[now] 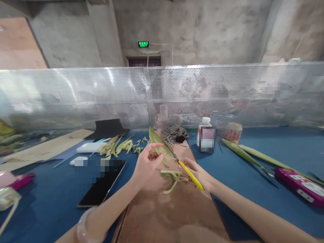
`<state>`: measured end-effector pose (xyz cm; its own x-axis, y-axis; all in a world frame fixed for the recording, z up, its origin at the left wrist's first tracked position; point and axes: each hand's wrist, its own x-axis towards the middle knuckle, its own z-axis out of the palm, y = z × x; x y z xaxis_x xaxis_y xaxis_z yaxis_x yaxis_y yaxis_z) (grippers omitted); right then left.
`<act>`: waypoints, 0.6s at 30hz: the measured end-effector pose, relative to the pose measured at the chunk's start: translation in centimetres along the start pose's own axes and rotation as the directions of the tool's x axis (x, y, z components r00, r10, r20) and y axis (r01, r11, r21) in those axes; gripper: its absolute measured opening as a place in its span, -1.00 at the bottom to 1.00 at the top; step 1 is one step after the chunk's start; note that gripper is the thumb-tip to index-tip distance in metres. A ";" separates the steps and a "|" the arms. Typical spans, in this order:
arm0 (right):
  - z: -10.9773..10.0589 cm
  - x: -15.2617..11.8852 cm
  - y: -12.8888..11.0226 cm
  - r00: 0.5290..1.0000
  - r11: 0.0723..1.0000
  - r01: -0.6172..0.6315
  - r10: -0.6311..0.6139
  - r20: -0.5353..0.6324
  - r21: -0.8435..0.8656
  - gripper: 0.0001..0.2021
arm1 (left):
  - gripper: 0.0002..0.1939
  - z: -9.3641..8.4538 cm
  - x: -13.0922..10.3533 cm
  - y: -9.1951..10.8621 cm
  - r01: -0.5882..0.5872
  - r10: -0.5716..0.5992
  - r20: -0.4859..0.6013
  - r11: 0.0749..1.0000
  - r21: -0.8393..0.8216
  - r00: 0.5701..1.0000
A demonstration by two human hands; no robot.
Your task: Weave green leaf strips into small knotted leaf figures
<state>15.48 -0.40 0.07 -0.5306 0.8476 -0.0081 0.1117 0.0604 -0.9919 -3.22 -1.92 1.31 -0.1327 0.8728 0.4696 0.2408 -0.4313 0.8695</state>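
Observation:
My left hand pinches a green leaf piece and holds it upright above the brown board. My right hand grips yellow-handled scissors, whose blades reach up to the leaf's lower right edge. Cut leaf strips lie on the board just below both hands. More trimmed leaf bits are piled to the left on the blue table.
A black phone lies left of the board. A white bottle, a small jar and a twine bundle stand behind. Long green leaves and a pink pack lie right. A perforated metal screen closes the back.

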 end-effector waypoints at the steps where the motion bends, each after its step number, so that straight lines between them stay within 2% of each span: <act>1: 0.0 0.0 0.0 1.000 1.000 -0.004 0.004 0.001 -0.001 -0.81 | -0.72 0.0 0.0 0.0 0.001 -0.001 0.003 1.000 -0.002 1.000; 6: -0.1 0.1 0.2 0.999 0.999 -0.037 0.037 0.026 0.008 -0.72 | -0.74 0.2 -0.2 0.2 -0.012 0.011 0.038 1.000 0.021 0.999; 12: -0.2 0.1 0.3 1.000 1.000 -0.015 0.015 0.012 0.006 -0.75 | -0.75 0.3 -0.2 0.3 -0.008 0.008 0.040 1.000 0.002 0.999; 18: -0.2 0.1 0.3 0.998 0.999 -0.053 0.053 -0.014 -0.010 -0.72 | -0.74 0.4 -0.2 0.3 -0.004 0.004 0.073 1.000 -0.003 0.997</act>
<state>15.60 -0.19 -0.25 -0.5122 0.8568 -0.0593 0.1481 0.0201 -0.9888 -2.77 -2.09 1.40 -0.0608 0.8853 0.4610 0.2383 -0.4356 0.8680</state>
